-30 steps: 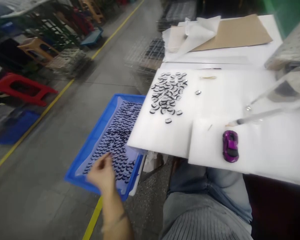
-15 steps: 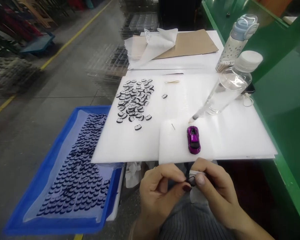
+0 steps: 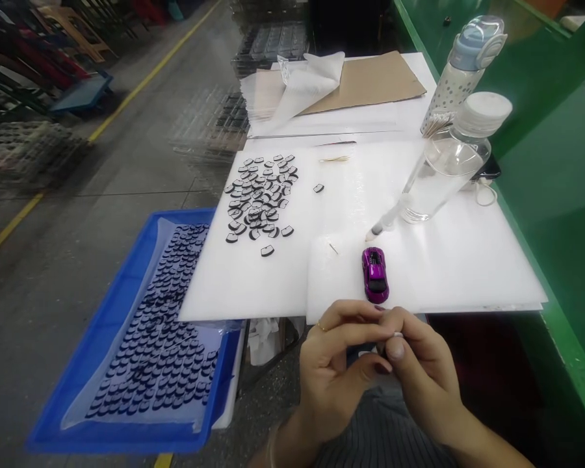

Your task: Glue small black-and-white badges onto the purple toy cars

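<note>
Just off the table's front edge, my left hand and my right hand meet fingertip to fingertip. Both are closed in a pinch around a small dark piece, mostly hidden by the fingers. A bit of white shows at my right fingertips. Directly beyond my hands, a purple toy car rests on a white board. A syringe-like dispenser lies just past the car, its tip toward it. To the left is a loose pile of small black-edged pieces, with a single such piece apart from them.
A blue tray with rows of dark pieces stands low at the left. Clear bottle and spotted bottle stand at the right. Thin sticks, a fine pin and cardboard lie on the table.
My left hand has moved right and up, its fingers now reaching against my right fingertips. The dark piece and white material, plainer before, are now largely covered.
</note>
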`<control>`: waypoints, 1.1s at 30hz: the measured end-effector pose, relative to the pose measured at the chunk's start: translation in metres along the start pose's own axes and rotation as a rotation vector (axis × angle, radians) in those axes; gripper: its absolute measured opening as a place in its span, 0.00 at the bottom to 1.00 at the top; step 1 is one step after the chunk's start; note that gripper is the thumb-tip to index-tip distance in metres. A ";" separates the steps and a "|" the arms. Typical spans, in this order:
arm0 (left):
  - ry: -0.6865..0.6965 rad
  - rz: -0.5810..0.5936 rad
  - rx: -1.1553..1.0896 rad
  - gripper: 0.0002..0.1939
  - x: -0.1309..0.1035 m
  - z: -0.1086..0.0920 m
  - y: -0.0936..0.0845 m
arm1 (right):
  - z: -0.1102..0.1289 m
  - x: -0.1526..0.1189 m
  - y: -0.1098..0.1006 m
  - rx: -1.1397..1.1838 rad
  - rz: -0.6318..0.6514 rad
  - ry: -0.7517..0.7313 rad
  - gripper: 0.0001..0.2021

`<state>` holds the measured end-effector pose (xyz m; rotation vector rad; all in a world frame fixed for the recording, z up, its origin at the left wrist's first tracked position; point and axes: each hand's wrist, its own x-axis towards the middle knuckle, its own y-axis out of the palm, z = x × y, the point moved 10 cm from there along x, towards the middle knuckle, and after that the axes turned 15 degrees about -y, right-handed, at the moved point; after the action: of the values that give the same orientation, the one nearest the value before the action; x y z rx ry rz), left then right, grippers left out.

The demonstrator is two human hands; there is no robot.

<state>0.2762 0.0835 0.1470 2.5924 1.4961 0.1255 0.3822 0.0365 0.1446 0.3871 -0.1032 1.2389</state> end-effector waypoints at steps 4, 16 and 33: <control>-0.143 0.071 -0.240 0.08 0.004 0.016 0.004 | -0.005 0.003 -0.007 0.036 -0.056 0.028 0.21; -0.419 0.108 -0.658 0.14 0.012 0.036 0.010 | 0.060 0.021 -0.026 -0.426 0.115 -0.434 0.04; -0.405 0.082 -0.652 0.08 0.008 0.036 0.010 | 0.107 0.021 0.010 -1.075 0.443 -0.842 0.06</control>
<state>0.2937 0.0820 0.1128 1.9998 0.9928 0.0737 0.3937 0.0217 0.2521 -0.1020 -1.5693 1.1889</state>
